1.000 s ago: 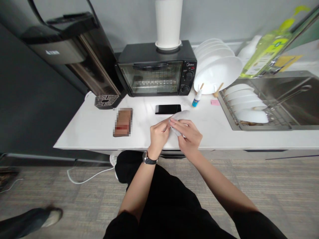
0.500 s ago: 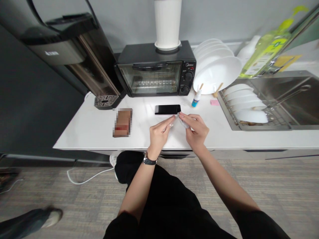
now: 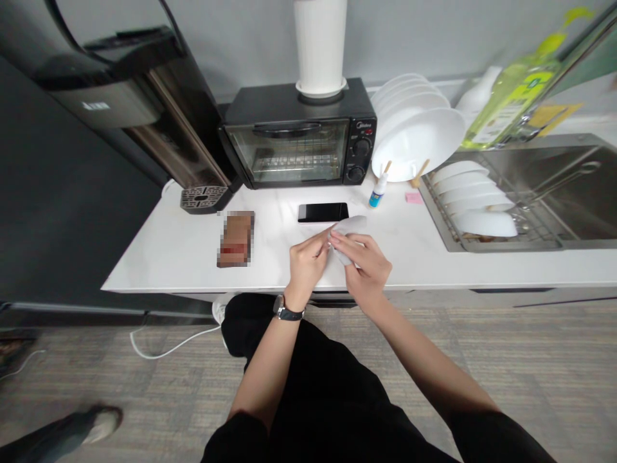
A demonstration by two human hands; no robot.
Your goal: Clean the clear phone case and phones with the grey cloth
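Over the front part of the counter, my left hand (image 3: pixel 307 262) and my right hand (image 3: pixel 370 265) meet, fingers closed. A thin whitish cloth or tissue (image 3: pixel 351 224) is pinched in my right hand, its upper edge standing above the fingers. My left hand closes around something small that glints near the fingertips; what it is stays hidden. Just beyond the hands lies a dark-screened smartphone (image 3: pixel 322 213). Behind my right hand stands a small white bottle with a blue label (image 3: pixel 377 191).
A toaster oven (image 3: pixel 299 138) stands at the back with a white pot (image 3: pixel 321 48) on top. To the left are a drinks machine (image 3: pixel 164 122) and a blurred-out brown item (image 3: pixel 236 238). White plates (image 3: pixel 419 138), a pink piece (image 3: pixel 413 197) and a sink (image 3: pixel 569 212) are on the right.
My right hand has moved left and slightly down, up against my left hand. More of the whitish cloth now shows above the fingers. The left hand has stayed nearly in place.
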